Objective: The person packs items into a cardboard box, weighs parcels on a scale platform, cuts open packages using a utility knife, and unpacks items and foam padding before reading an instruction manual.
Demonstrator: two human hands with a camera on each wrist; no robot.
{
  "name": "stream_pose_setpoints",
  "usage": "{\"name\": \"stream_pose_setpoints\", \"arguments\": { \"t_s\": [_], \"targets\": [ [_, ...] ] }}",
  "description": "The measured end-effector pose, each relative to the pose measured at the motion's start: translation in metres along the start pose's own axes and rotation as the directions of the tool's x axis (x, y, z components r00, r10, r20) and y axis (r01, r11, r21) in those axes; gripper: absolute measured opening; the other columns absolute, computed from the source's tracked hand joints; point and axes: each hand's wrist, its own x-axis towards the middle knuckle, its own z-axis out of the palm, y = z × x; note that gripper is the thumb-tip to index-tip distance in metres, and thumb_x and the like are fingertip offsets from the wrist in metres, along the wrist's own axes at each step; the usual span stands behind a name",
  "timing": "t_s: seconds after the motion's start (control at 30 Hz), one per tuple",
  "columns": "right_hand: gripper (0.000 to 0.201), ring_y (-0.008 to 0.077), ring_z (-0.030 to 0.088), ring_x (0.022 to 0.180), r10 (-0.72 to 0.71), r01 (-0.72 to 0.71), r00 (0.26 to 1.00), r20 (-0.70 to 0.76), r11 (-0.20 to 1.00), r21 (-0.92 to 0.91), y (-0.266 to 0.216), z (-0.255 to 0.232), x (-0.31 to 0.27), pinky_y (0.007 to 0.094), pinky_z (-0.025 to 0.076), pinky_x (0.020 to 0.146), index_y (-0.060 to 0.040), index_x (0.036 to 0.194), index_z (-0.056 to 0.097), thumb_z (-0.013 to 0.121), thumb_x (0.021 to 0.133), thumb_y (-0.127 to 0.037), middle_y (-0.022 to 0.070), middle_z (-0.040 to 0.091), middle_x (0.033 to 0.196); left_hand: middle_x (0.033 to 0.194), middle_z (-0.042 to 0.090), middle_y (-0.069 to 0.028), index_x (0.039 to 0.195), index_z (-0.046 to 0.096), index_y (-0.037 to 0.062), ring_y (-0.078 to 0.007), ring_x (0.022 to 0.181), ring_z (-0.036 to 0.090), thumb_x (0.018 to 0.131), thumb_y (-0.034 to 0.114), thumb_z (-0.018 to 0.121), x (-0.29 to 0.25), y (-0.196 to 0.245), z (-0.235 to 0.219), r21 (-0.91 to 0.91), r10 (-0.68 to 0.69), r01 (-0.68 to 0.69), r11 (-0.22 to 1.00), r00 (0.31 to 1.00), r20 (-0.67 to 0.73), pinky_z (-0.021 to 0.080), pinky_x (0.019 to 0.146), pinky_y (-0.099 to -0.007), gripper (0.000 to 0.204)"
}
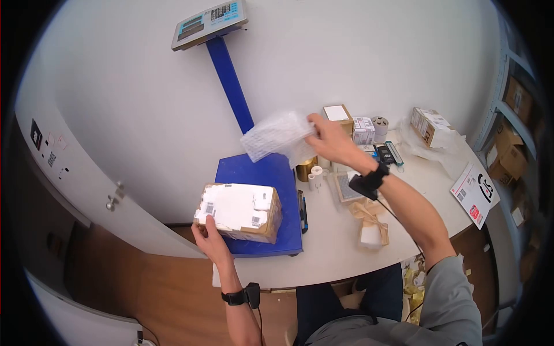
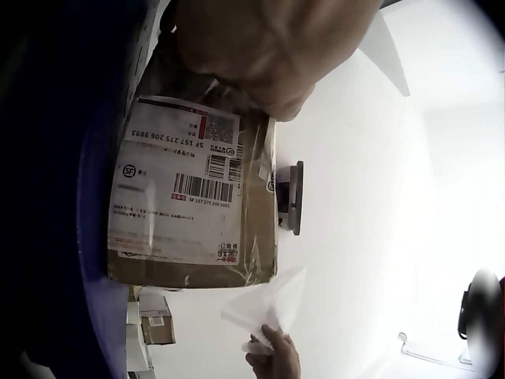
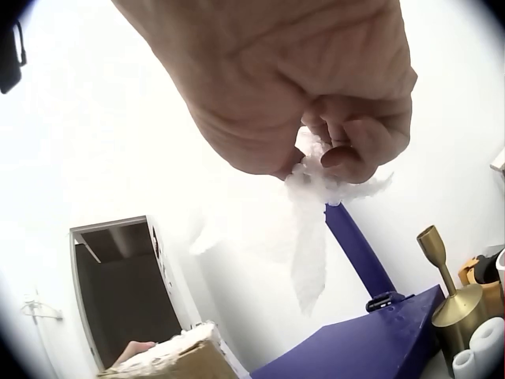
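A taped cardboard box point(image 1: 236, 207) with a torn white top lies on the blue platform point(image 1: 259, 167) of a weighing scale. My left hand point(image 1: 212, 242) grips its near left corner, thumb on the top and fingers down the side. In the left wrist view a printed shipping label point(image 2: 177, 181) covers one face of the box. My right hand point(image 1: 334, 141) pinches a sheet of clear bubble wrap point(image 1: 277, 134) by one edge and holds it up over the far part of the platform. From the right wrist, the bubble wrap point(image 3: 308, 245) hangs down crumpled from the fingers.
The scale's display point(image 1: 210, 23) stands on a blue post behind. On the white table are small boxes point(image 1: 363, 130), white rolls point(image 1: 314, 177), a brass holder point(image 3: 459, 308), a pen-like tool point(image 1: 303, 210) and a printed card point(image 1: 475, 193). Shelves point(image 1: 508, 121) line the right side.
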Motion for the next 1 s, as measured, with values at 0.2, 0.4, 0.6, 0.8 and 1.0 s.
{"name": "stream_pose_setpoints", "arguments": {
  "t_s": [0.2,0.4,0.6,0.8,1.0],
  "targets": [
    [0.045,0.0164,0.057,0.073,0.119,-0.114,0.964,-0.236,0.993,0.036,0.034,-0.132,-0.143,0.0339,0.049,0.069,-0.0010,0.136,0.060,0.055,0.092,-0.005,0.0101,0.065,0.089,0.125,0.062,-0.0172,0.131,0.055,-0.0062,-0.0217,0.111,0.060,0.100,0.037,0.071,0.025,-0.008,0.028,0.004,-0.093,0.094,0.996,0.990,-0.107,0.048,0.097,-0.0348,0.055],
    [0.043,0.0221,0.066,0.099,0.619,-0.648,0.692,-0.371,0.759,0.058,0.169,-0.198,-0.298,0.0311,0.052,0.088,0.0015,0.134,0.060,0.061,0.092,-0.009,0.0156,0.071,0.112,0.134,0.059,-0.0270,0.131,0.052,-0.0113,-0.0316,0.121,0.060,0.096,0.060,0.069,0.030,-0.018,0.037,0.279,-0.065,0.096,0.956,0.991,-0.118,0.047,0.106,-0.0404,0.081],
    [0.079,0.0443,0.037,0.148,0.526,-0.600,0.795,-0.303,0.758,-0.258,0.204,-0.164,-0.379,0.0475,0.029,0.123,-0.0008,0.157,0.040,0.071,0.093,-0.034,0.0302,0.039,0.158,0.154,0.038,-0.0301,0.153,0.032,-0.0112,-0.0379,0.140,0.045,0.109,0.052,0.046,0.004,-0.002,0.021,0.352,0.130,-0.088,0.932,0.987,-0.098,0.039,0.116,-0.0444,0.078],
    [0.066,0.0495,0.025,0.153,0.451,-0.623,0.779,-0.434,0.636,-0.457,0.175,-0.113,-0.380,0.0610,0.016,0.125,-0.0094,0.154,0.048,0.066,0.098,-0.040,0.0250,0.031,0.165,0.147,0.045,-0.0238,0.146,0.040,-0.0040,-0.0374,0.136,0.045,0.105,0.021,0.046,-0.154,0.018,0.015,0.269,0.524,-0.599,0.755,0.796,0.301,0.033,0.118,-0.0484,0.048],
    [0.062,0.0433,0.025,0.155,0.337,-0.574,0.800,-0.496,0.672,-0.468,0.160,-0.103,-0.377,0.0575,0.013,0.127,-0.0077,0.154,0.048,0.065,0.099,-0.033,0.0219,0.037,0.163,0.153,0.036,-0.0272,0.148,0.034,-0.0033,-0.0431,0.138,0.042,0.082,0.019,0.080,-0.271,0.014,0.073,0.106,0.207,-0.409,0.906,0.647,0.734,0.035,0.117,-0.0507,0.084]
  ]
}}
